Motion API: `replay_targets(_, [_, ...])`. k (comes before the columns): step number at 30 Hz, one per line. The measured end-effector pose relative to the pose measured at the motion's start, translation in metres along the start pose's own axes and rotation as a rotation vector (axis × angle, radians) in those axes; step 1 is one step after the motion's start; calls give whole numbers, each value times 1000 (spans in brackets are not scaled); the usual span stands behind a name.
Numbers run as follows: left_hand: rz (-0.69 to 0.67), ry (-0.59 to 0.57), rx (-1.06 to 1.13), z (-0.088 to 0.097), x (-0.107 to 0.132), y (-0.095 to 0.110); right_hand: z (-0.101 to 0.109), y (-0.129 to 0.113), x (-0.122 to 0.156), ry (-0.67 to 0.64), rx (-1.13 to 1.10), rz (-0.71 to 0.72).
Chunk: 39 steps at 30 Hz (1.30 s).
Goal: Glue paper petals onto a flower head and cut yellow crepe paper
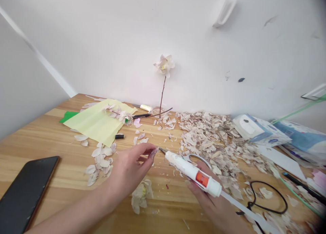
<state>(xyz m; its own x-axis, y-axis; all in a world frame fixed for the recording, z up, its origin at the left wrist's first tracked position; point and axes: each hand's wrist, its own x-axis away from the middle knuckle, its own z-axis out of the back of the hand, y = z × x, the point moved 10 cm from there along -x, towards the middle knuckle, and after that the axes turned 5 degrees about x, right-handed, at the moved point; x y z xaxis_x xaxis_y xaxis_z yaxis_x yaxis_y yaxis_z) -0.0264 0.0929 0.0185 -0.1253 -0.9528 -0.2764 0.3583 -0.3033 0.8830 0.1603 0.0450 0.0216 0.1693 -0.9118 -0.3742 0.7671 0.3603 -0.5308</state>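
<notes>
My left hand (136,161) is closed in a pinch on a small pale petal (153,153). Against this petal, or very close to it, is the metal tip of a white hot glue gun (188,169) with a red-orange part; actual contact is hard to make out. Fingers of my right hand (207,193) wrap round the gun's body, and a long translucent glue stick (246,208) trails out of its back end. Below my left wrist lies a whitish petal flower (140,195) with a yellow centre. Scissors (200,157) show one grey handle loop behind the gun.
A petal flower on a twig (164,66) stands against the wall. Dried petals (203,132) are heaped at right, beside tissue packs (262,129). Loose petals (102,161), yellow crepe paper (99,122) and a dark phone (28,190) lie at left. A black cord (268,212) loops at right.
</notes>
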Motion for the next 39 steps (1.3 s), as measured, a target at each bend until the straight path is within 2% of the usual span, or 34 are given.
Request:
replay_targets(6, [-64,43,3,3,1,6,1,0,2,22,-5,35])
replay_targets(23, [-37,41,-3,4,1,4,-2,-4,-1,-48,-31,14])
replay_targets(30, [-39,42,-7,4,0,4,2,-8,-2,-8,-38,11])
replay_targets(39, [-49,45,6,4,2,5,0,2,4,-13,12,19])
